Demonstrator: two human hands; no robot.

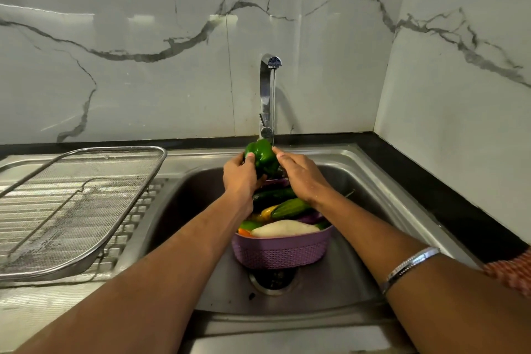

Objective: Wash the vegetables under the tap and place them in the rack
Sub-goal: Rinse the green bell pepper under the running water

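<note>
To wash this green pepper [263, 156] well I should turn it under the tap [268, 89] so the stream reaches every side. My left hand [240, 174] curls round its left side, and my right hand [298, 172] presses fingers [280, 154] on its right. It sits above the purple basket [283, 250] of vegetables; the mesh rack [77, 210] waits empty on the left.

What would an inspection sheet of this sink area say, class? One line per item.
Surface: steel sink, wet; ribbed drainboard on the left.
Job's things: green pepper under the tap, water running; purple basket of vegetables in the sink; mesh rack holds none.
Clutter: nothing seen.
Grippers: left hand and right hand both hold the pepper.
Cables: nothing seen.
Surroundings: marble wall, black counter edge.
</note>
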